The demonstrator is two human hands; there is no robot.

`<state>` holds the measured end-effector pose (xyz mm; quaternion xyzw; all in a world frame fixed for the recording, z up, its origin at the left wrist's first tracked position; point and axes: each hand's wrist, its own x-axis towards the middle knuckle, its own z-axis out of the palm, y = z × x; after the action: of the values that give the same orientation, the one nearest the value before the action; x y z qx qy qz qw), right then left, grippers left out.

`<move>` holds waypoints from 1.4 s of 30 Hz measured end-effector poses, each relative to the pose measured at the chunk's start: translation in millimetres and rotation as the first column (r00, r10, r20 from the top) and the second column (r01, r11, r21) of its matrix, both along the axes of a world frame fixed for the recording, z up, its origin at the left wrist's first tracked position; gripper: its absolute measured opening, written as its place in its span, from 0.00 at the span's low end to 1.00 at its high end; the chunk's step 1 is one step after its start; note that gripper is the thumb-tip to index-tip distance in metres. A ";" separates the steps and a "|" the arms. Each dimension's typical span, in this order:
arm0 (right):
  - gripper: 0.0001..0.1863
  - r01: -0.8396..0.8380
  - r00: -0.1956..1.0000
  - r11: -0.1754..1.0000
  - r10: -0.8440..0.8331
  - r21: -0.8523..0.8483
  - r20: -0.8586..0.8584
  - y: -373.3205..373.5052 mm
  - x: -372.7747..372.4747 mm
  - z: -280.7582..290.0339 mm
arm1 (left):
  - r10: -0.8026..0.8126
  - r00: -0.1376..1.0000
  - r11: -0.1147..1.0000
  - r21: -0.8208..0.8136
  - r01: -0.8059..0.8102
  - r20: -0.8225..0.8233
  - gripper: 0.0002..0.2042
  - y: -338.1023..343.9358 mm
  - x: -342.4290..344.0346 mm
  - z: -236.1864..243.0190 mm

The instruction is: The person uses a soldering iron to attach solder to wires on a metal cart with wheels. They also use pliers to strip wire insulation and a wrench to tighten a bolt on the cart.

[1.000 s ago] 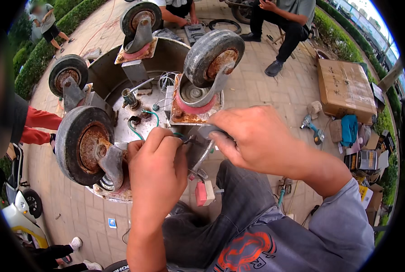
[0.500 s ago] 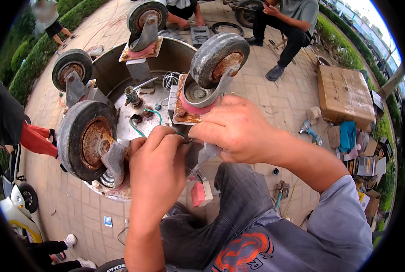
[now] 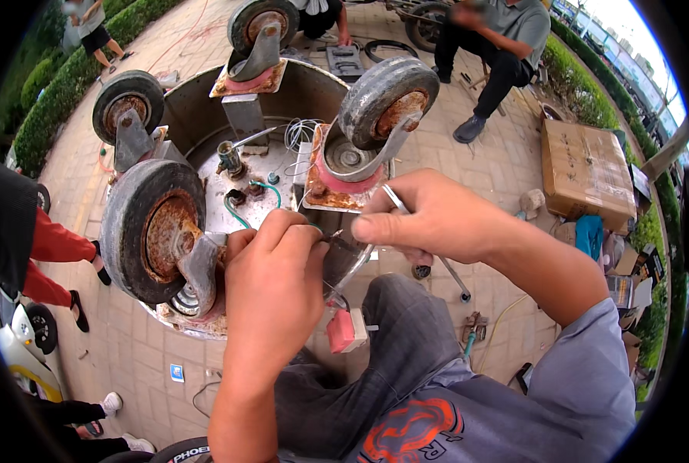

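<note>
- Wire end (image 3: 335,234): thin, short, sits between the two hands, just above the rim of the upturned metal tub (image 3: 205,116); exact tip too small to make out.
- Left hand (image 3: 271,289): fingers pressed together, pinching the wire from below; wrist straight, forearm rising from the lower edge.
- Right hand (image 3: 437,216): closed around a slim metal tool (image 3: 397,199), thumb pointing left toward the wire; forearm enters from the right, elbow bent.
- Tool's long axis runs up-left to down-right; wire lies left of the right hand's grip, touching the left fingertips. Left hand is nearer.
- Rusty caster wheels (image 3: 155,231) stand on the tub, one just left of the left hand.
- Cardboard box (image 3: 583,166) well apart, right.
</note>
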<state>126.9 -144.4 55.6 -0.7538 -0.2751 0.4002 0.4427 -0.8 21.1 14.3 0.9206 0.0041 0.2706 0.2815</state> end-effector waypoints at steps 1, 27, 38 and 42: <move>0.25 0.007 0.981 0.999 0.002 -0.042 0.193 -6.6 -2.3 0.2 | 0.009 1.000 1.000 0.009 -0.009 0.001 0.04 0.3 0.1 -0.3; 0.08 -0.186 0.455 0.943 -0.167 0.277 0.875 10.6 -27.9 -33.9 | 0.127 0.992 0.991 -0.046 -0.127 -0.004 0.04 -2.8 2.7 -2.9; 0.05 -0.264 0.270 0.940 -0.143 0.216 0.952 17.8 -25.9 -30.1 | 0.118 0.993 0.991 -0.062 -0.116 0.029 0.03 -0.6 1.5 -2.1; 0.06 -0.141 0.309 0.964 -0.174 0.225 0.935 20.0 -20.8 -30.7 | 0.095 0.995 0.993 -0.078 -0.093 0.031 0.03 -0.1 1.2 -1.4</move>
<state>106.1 -124.5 24.9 -0.7802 -0.5255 -0.1652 0.2964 0.4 21.0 13.0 0.9031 0.0531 0.2990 0.3035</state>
